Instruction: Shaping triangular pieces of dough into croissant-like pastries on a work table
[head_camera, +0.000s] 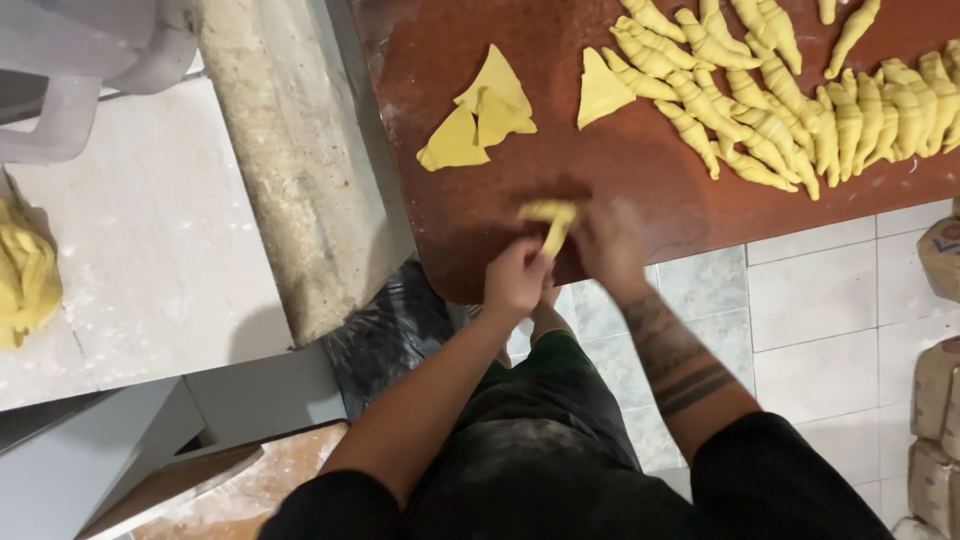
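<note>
A strip of yellow dough (549, 222), partly rolled, lies at the near edge of a reddish-brown wooden table (640, 170), its long axis running away from the person and slightly to the right, the wider rolled end farther up the board. The left hand (515, 277) pinches the near tip of the strip from below, fingers closed on it, while the right hand (608, 245), blurred in the frame, rests just beside and to the right of the dough; whether its fingers grip the piece cannot be told. Both hands sit close together, the left nearer the tail, the right nearer the roll. Beyond them, flat dough triangles (480, 112) lie overlapped near the middle of the board, a single triangle (600, 92) to their right. Rows of finished rolled pieces (780, 110) crowd the table's far right. A lump of the same yellow dough (25, 275) sits on a floury white surface (150, 250) well to the left, and tiled floor (830, 310) shows below the table.
</note>
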